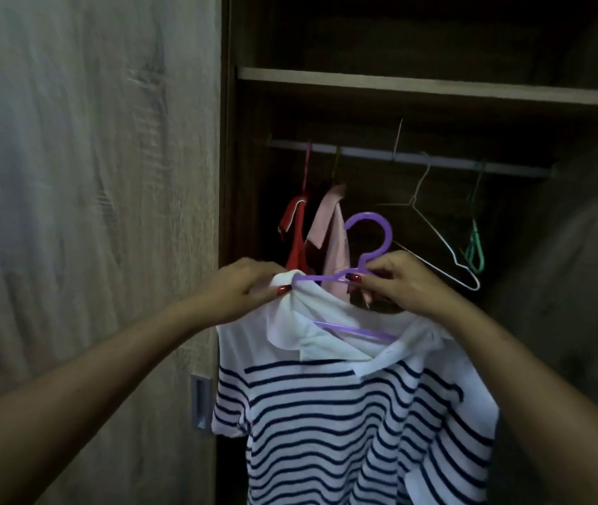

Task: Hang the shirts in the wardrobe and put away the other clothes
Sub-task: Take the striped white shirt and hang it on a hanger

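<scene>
Our left hand (250, 286) pinches the white shoulder fabric of the striped shirt (344, 413) where it bunches over one end of the purple hanger (368, 227). Our right hand (395, 282) pinches the hanger just under its hook. The hands are apart, one at each side of the collar.

The shirt hangs from the hanger in front of the open wardrobe (246, 176), below the rail (363, 156) and not yet on it. Its collar looks rumpled and the hanger's lower bar shows through the neck opening, so we judge the shirt only partly seated.

On the rail behind, a red garment (295, 235) and a pink garment (332, 227) already hang side by side at the left. A bare white wire hanger (432, 220) and a green hanger (475, 249) hang further right. A shelf (399, 85) runs above the rail, and the wardrobe door (89, 213) stands at our left.

So two pieces appear done. This shirt needs straightening and hooking on. The other clothes are out of view, so we cannot tell how much remains.
</scene>
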`<state>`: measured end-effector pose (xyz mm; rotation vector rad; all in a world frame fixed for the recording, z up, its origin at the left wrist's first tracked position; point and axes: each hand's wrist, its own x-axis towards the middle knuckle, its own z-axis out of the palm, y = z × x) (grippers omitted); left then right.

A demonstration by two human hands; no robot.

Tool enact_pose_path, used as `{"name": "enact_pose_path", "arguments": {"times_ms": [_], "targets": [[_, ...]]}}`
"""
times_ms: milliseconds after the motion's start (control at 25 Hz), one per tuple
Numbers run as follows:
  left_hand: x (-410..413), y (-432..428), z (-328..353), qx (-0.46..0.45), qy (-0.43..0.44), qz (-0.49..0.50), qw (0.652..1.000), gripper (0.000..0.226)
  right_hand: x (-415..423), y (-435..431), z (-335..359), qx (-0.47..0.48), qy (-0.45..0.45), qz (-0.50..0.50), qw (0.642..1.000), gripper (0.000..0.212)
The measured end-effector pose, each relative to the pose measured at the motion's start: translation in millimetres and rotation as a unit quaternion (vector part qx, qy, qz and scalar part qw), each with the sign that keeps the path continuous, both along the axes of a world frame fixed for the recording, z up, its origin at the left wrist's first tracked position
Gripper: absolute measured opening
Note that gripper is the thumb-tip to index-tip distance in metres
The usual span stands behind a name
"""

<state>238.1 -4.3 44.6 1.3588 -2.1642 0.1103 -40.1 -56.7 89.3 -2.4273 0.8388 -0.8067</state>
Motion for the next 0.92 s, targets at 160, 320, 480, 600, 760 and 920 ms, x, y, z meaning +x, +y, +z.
{"name": "enact_pose_path", "arguments": {"times_ms": [160, 320, 480, 600, 760, 920], "targets": [[1, -4, -15, -0.019, 0.083, -0.047, 0.995, 0.052, -3, 3, 6, 0.037, 0.030, 0.014, 0.999, 0.025], [11, -6, -24, -0.079, 0.088, -0.063, 0.991, 0.046, -41, -29, -13, 0.139, 0.142, -0.117, 0.973, 0.037], [14, -5, -27, -0.096, 0.026, -0.050, 0.994, 0.051, -48, -37, -31, 0.257, 0.313, -0.174, 0.898, 0.033], [26, -8, -32, -0.107, -0.013, -0.008, 0.994, 0.066, -43, -37, -32, 0.172, 0.263, -0.205, 0.927, 0.004], [45, -5, -33, -0.137, 0.016, 0.037, 0.990, 0.062, -50, -26, -20, 0.071, 0.114, -0.198, 0.971, 0.013], [51, -4, -18, -0.164, 0.083, 0.006, 0.983, 0.048, -53, -7, -5, 0.060, -0.010, -0.141, 0.988, 0.011]]}}
